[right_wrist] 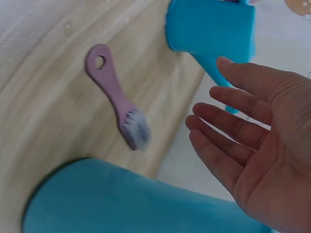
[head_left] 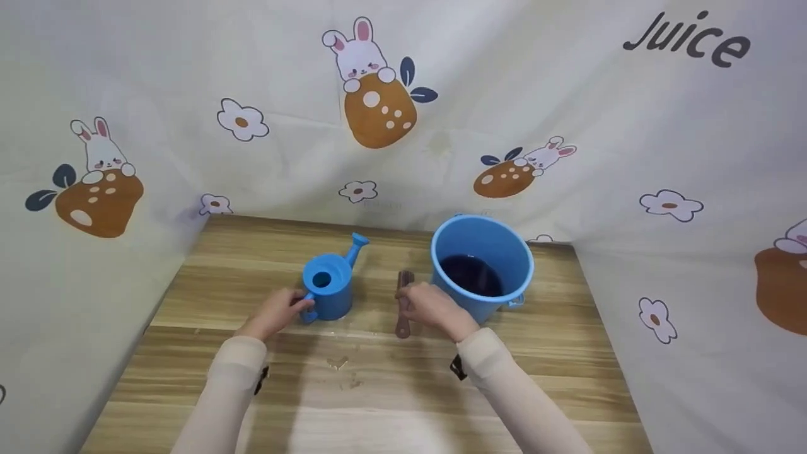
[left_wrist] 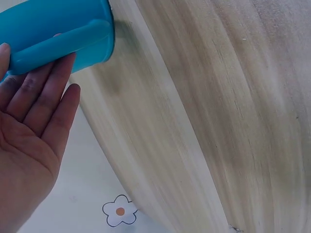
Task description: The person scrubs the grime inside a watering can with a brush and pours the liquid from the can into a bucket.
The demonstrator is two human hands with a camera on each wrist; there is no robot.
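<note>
The blue watering can [head_left: 332, 302] stands upright on the table, its spout pointing to the back right. My left hand [head_left: 277, 312] is at its handle; in the left wrist view, the fingers of that hand [left_wrist: 34, 126] reach behind the handle [left_wrist: 63, 46] with the thumb on the other side. A mauve brush [right_wrist: 109, 82] lies bristles up on the table, between the can and a blue bucket [head_left: 482, 230]. Over the brush hovers my right hand [head_left: 435, 307], fingers spread and loosely bent, holding nothing. In the head view it partly hides the brush.
Dark liquid [head_left: 470, 274] fills the lower part of the bucket, which stands at the back right. Small wet spots [head_left: 337, 362] dot the wooden table [head_left: 523, 391]. Printed cloth [head_left: 284, 164] walls off the back and both sides.
</note>
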